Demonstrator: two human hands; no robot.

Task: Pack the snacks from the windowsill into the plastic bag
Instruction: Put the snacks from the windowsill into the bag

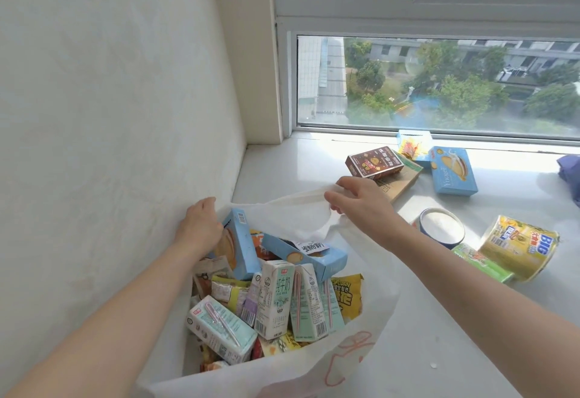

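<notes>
A white plastic bag [282, 375] stands open on the windowsill [439, 319], holding several milk cartons [276, 300], blue biscuit boxes [241, 244] and snack packets. My right hand [357, 203] pinches the bag's far handle and lifts it. My left hand [201, 225] grips the bag's left edge beside an upright blue box. Outside the bag lie a brown box [375, 163], a blue biscuit box [452, 170], a yellow packet [411, 146], a round tin [442, 229], a yellow can [521, 247] and a green packet [481, 262].
A white wall [110, 115] runs close along the bag's left side. The window [439, 84] closes off the back of the sill. A flat cardboard box [398, 182] lies under the brown box. Dark blue cloth [569, 171] shows at the right edge.
</notes>
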